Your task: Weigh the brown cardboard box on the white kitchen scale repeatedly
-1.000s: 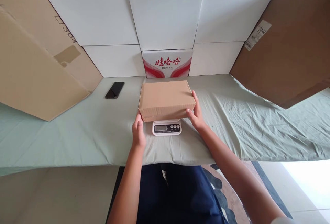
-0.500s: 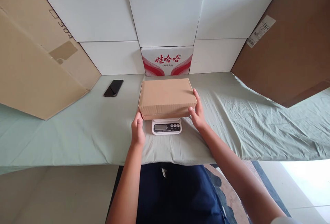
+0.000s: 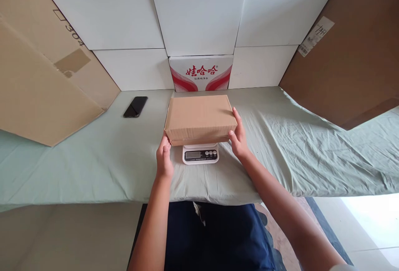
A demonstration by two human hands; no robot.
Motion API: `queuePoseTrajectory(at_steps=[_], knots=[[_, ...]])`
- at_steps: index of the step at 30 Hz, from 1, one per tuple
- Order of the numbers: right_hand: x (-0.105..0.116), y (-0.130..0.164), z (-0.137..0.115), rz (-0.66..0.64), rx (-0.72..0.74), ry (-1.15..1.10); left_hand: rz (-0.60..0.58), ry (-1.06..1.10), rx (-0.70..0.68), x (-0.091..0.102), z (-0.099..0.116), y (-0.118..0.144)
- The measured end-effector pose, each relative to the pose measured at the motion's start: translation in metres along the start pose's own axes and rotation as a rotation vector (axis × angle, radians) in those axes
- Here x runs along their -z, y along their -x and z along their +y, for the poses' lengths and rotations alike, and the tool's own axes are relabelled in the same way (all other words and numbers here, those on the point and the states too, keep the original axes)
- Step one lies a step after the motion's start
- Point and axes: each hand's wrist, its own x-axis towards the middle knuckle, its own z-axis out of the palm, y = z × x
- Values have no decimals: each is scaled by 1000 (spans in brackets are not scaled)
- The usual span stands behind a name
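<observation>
A closed brown cardboard box [image 3: 200, 113] is between my two hands, over a small white kitchen scale [image 3: 200, 161]. The scale's dark display and round buttons show in front of the box; its weighing top is hidden beneath. My left hand [image 3: 164, 156] grips the box's lower left front corner, thumb in front and the other fingers partly hidden under the side. On the opposite side, my right hand [image 3: 238, 136] holds the right front corner, its thumb on the front face. Whether the box rests on the scale or is held just above it, I cannot tell.
A black phone [image 3: 135, 107] lies on the pale green cloth [image 3: 124, 154] to the left. Behind stand white panels [image 3: 199, 17] and a red-and-white carton [image 3: 201, 74]. Large cardboard sheets flank the table at left [image 3: 46, 80] and right [image 3: 346, 55].
The view has shifted slightly. The box's left end has moved a little to the left along with my left hand; both hands keep hold of the box.
</observation>
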Motion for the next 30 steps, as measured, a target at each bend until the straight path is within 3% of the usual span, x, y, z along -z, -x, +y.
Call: queuePoseTrajectory(at_steps=[5, 9, 12, 15, 20, 30], knots=[[1, -18, -13, 38, -13, -5, -38, 19, -27, 0, 6, -13], [-7, -63, -13, 53, 21, 26, -73, 3, 15, -3, 9, -62], [-22, -86, 5, 64, 3, -1, -96, 15, 65, -9, -6, -102], [-39, -87, 31, 97, -79, -59, -64, 31, 123, -13, -32, -123], [-47, -78, 59, 131, -146, -128, -74, 47, 175, -14, -62, -123], [-48, -83, 78, 62, -243, -177, -132, -23, 221, -14, -71, -127]])
